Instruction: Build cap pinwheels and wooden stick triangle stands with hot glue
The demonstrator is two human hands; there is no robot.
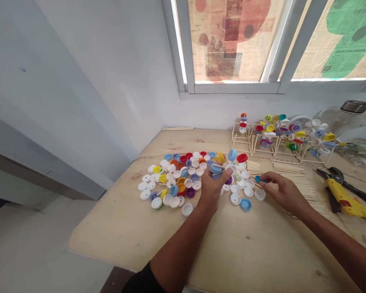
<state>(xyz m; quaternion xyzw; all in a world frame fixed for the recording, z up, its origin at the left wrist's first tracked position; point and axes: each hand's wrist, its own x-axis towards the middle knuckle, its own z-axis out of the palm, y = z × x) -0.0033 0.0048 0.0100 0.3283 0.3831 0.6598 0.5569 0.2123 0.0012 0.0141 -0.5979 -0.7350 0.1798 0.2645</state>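
Observation:
My left hand point(212, 189) is closed round a wheel of bottle caps on sticks point(231, 167), raised a little over the table. Light blue, red, yellow and purple caps spread out from its white middle, and my fingers hide part of it. To the right, my right hand point(282, 189) pinches a small blue bottle cap point(257, 179) by its edge. This cap is close to the end of a stick on the wheel's lower right; whether they touch I cannot tell. Loose bottle caps point(187, 209) in many colours lie around and left of my left hand.
Several stick frames point(264, 146) carrying cap wheels stand along the back. Bundles of thin wooden sticks point(303, 185) lie beyond my right hand. At the right are pliers point(338, 176), a yellow glue gun point(346, 197) and a glass jar point(349, 116). The wooden table point(125, 232) ends at the left.

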